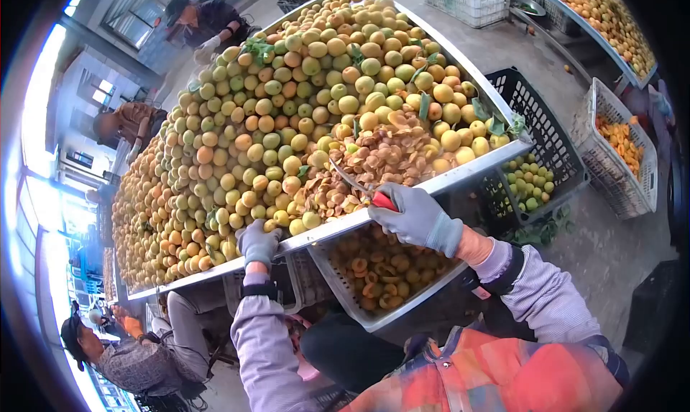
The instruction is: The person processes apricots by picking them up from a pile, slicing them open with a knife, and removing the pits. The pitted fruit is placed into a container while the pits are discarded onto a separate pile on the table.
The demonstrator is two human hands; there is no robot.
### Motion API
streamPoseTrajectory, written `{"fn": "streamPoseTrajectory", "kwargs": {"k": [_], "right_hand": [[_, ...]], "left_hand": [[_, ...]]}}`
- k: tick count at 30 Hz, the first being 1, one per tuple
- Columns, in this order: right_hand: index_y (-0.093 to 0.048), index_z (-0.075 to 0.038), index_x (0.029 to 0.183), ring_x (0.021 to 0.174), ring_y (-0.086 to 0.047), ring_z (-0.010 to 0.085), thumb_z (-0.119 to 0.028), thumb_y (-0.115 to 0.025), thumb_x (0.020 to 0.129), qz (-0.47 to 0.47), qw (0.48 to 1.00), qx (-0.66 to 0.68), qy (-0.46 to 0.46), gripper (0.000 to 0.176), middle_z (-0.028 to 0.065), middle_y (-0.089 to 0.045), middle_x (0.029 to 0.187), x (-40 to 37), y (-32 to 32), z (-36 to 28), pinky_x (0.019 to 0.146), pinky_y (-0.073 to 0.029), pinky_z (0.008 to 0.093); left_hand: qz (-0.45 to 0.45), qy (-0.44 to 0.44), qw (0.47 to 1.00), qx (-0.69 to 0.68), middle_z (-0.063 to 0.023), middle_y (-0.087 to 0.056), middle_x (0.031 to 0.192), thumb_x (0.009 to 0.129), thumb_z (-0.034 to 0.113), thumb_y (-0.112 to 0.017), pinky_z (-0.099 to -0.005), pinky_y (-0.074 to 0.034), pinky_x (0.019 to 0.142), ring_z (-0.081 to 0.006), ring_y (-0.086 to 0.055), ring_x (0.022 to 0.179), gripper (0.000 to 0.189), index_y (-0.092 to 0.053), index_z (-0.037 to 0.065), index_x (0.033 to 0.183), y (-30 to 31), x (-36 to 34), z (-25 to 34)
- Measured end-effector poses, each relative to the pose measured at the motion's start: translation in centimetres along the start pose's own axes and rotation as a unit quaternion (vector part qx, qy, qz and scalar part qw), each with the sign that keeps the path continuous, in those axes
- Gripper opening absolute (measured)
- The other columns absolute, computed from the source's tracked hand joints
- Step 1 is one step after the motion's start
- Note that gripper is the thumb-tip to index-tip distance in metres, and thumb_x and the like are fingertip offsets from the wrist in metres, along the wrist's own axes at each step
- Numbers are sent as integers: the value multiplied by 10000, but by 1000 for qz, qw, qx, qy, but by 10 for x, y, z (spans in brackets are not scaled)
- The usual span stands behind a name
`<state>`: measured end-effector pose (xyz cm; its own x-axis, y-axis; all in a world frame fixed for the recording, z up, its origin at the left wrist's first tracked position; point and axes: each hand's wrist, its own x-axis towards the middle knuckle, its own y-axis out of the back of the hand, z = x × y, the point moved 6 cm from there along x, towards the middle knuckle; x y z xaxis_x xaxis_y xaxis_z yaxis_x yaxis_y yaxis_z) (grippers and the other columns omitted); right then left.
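Observation:
My right hand (417, 216), in a grey glove, grips the red handle of a knife (350, 176) above the near rim of the metal-edged table. Its thin curved blade points up and left across a heap of brown apricot stones (388, 153). At the rim to the left, my gloved left hand (258, 244) has its fingers curled at a yellow apricot (269, 226), partly hidden by them. Whole apricots (287, 110), green to orange, are piled over the table. Below the rim, between my arms, a crate (332, 274) holds cut apricot halves (388, 272).
A black crate (568, 142) with green fruit (528, 182) stands right of the table. Further right, a white crate (600, 164) contains orange pieces. People work along the left side, one seated person (144, 362) nearby. Another fruit-covered table (604, 20) is at upper right.

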<state>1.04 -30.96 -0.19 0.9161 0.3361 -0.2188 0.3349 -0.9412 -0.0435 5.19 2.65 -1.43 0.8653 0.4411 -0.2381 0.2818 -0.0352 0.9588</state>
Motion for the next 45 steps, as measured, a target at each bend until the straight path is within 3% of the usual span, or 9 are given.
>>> {"fn": "streamPoseTrajectory", "kwargs": {"k": [6, 10, 15, 18, 24, 27, 31, 39, 45], "right_hand": [[-535, -61, 939, 526, -464, 37, -225, -599, 877, 2, 998, -14, 66, 187, -15, -539, 649, -5, -1, -4, 436, -354, 188], [-532, -62, 877, 536, -471, 44, -238, -583, 889, -80, 991, 106, 2, 184, -14, -545, 641, -13, -20, -6, 490, -394, 205], [-508, -76, 853, 484, -468, 57, -373, -567, 890, -148, 984, 95, -25, 305, -10, -496, 623, -23, -32, -4, 402, -390, 194], [-567, -62, 1087, 534, -532, 58, -407, -542, 895, -156, 984, 86, -1, 396, 22, -570, 671, -20, -32, 7, 401, -406, 193], [-556, -79, 968, 424, -486, 77, -457, -529, 887, -143, 983, 115, -18, 388, 14, -528, 595, -24, -22, 4, 365, -383, 204], [-560, -74, 986, 415, -491, 76, -487, -497, 893, -150, 982, 116, -8, 428, 22, -538, 594, -20, -21, 4, 365, -376, 198], [-575, -20, 991, 428, -497, 73, -479, -398, 934, -99, 986, 126, 43, 495, 35, -561, 621, -14, -3, -13, 397, -403, 183], [-578, -47, 885, 427, -509, 88, -491, -447, 912, -142, 985, 86, -35, 464, 32, -553, 611, -23, -29, -1, 347, -375, 200], [-583, -56, 845, 395, -476, 83, -537, -429, 902, -121, 985, 117, 47, 508, 17, -490, 504, -17, -31, 2, 355, -366, 203]], "left_hand": [[131, -129, 846, -501, -120, -606, 997, 825, 209, -652, -280, -484, 780, -195, -582, 892, 399, -534, 7, 1148, 16, -34, -13], [-52, -199, 529, -823, -89, -547, 1116, 889, 200, -572, -307, -482, 827, -152, -567, 895, 477, -381, 81, 1310, 20, -77, 36], [-268, -190, 260, -908, -99, -557, 1194, 886, 314, -566, -358, -440, 884, -206, -581, 985, 522, -382, 133, 1339, 5, -113, 101], [-301, -191, 216, -909, -111, -575, 1187, 905, 355, -521, -364, -422, 915, -228, -586, 991, 501, -403, 101, 1321, 1, -126, 129], [-404, -206, 78, -888, -133, -564, 1213, 913, 453, -451, -369, -398, 942, -232, -572, 1036, 582, -364, 93, 1362, -21, -135, 155], [-391, -164, 67, -903, -124, -576, 1193, 913, 462, -450, -357, -397, 917, -224, -562, 1006, 582, -392, 71, 1340, -28, -134, 155], [-321, -95, 183, -924, -66, -611, 1033, 908, 475, -460, -333, -400, 824, -188, -526, 915, 561, -451, 49, 1272, -35, -136, 152], [-322, -116, 189, -920, -90, -553, 1109, 924, 436, -451, -365, -397, 894, -197, -527, 965, 480, -462, 45, 1202, -31, -143, 153], [-302, -127, 311, -892, -100, -563, 1082, 935, 450, -419, -339, -448, 828, -211, -542, 955, 497, -455, 50, 1228, -27, -159, 158]]}}
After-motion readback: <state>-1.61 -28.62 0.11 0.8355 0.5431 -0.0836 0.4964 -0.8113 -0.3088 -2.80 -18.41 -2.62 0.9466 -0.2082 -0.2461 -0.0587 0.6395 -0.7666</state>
